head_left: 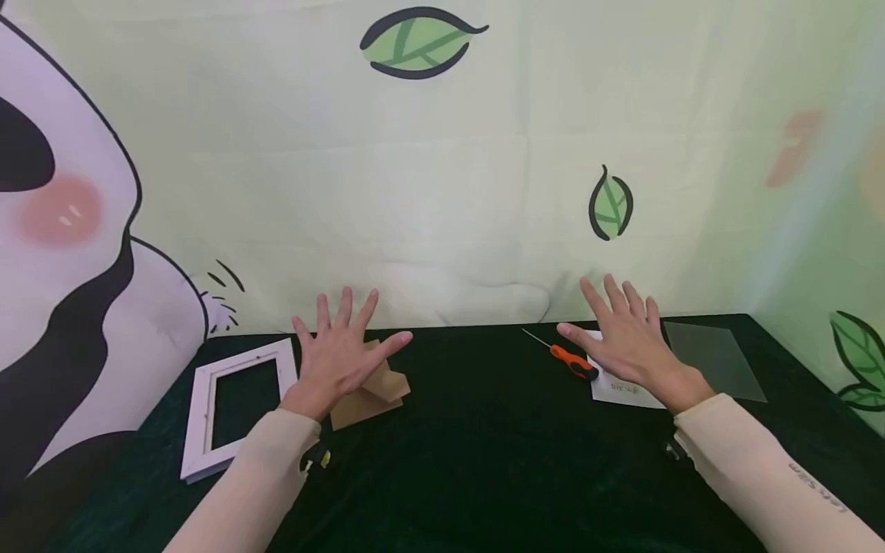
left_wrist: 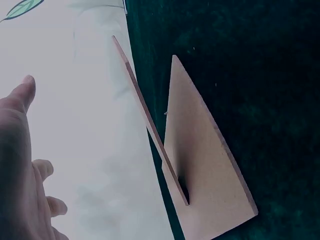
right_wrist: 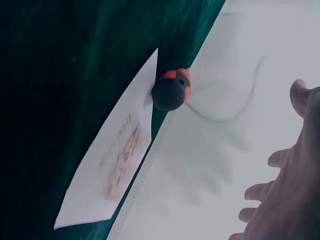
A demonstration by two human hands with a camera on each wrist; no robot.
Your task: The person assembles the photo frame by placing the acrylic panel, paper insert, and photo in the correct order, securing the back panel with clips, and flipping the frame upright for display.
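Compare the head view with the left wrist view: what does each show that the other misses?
Only the head view shows the white picture frame, the orange screwdriver, the printed card, the clear sheet and the right hand, spread open above the card. Only the left wrist view shows that the brown backing board has a stand leg hinged at a slot and raised off it. Both show the left hand, open with fingers spread above the board, the dark green tablecloth and the pale backdrop.

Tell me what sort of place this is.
Likely a staged craft or demo table: a dark green cloth, a cartoon leaf-print backdrop, and picture-frame parts laid out: white frame, backing board, screwdriver.
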